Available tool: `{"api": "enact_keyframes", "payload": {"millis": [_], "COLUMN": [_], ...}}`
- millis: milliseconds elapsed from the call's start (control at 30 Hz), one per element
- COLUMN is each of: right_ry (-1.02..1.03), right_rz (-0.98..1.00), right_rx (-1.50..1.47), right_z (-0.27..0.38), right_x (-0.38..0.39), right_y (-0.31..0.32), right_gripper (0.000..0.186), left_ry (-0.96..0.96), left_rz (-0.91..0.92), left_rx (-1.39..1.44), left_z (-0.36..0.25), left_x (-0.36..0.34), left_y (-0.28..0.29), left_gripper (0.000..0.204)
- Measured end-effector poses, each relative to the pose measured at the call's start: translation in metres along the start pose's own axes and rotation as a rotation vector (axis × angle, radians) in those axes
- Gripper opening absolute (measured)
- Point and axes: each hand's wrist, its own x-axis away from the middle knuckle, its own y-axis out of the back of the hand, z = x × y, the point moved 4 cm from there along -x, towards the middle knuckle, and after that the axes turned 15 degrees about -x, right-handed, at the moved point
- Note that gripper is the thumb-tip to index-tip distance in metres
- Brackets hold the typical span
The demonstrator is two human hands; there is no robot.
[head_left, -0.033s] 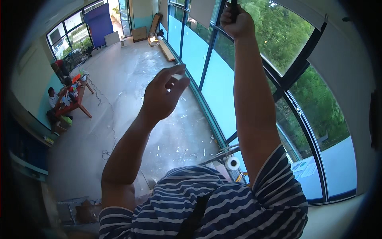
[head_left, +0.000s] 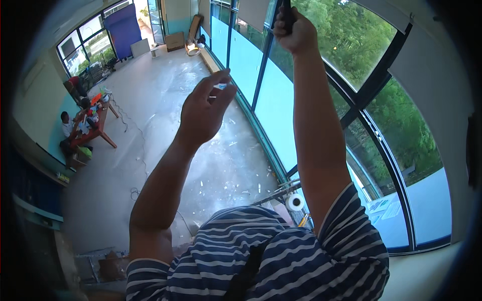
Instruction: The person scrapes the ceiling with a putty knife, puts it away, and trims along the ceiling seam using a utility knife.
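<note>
My right hand (head_left: 299,36) is raised high beside the tall windows. Its fingers wrap round a black handle-like object (head_left: 288,19), whose top runs toward the picture's upper edge, so its kind cannot be made out. Lower and further left, my left hand (head_left: 203,113) hovers in the air with its fingers curved and the thumb apart from them. Pale bits show in the gap between that thumb and the fingers; whether they are something held or the background I cannot tell. The dark-framed window (head_left: 359,45) stands nearest my right hand, with trees behind the glass.
Far below lies a grey floor (head_left: 165,110) scattered with white scraps. A white roll (head_left: 295,202) sits by metal bars near my right side. At the left, people are around a reddish table (head_left: 103,128) loaded with things. A cable (head_left: 143,150) trails across the floor.
My right hand has come slightly down and to the left with the black object. My left hand has shifted a little upward.
</note>
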Motion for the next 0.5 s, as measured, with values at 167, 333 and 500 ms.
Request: {"api": "enact_keyframes", "payload": {"millis": [167,333,500], "right_ry": [0.046,-0.177,-0.443], "right_rz": [-0.315,-0.534,-0.481], "right_rx": [0.169,0.474,0.798], "right_z": [-0.120,-0.189,-0.178], "right_x": [0.152,0.253,0.293], "right_y": [0.046,0.128,0.170], "right_gripper": [0.029,0.035,0.043], "left_ry": [0.205,0.596,0.798], "left_rz": [0.007,0.064,0.191], "left_rx": [0.273,0.508,0.604], "left_z": [0.027,0.108,0.148], "left_x": [-0.014,0.062,0.103], "left_y": [-0.050,-0.145,-0.159], "left_gripper": [0.060,0.050,0.031]}}
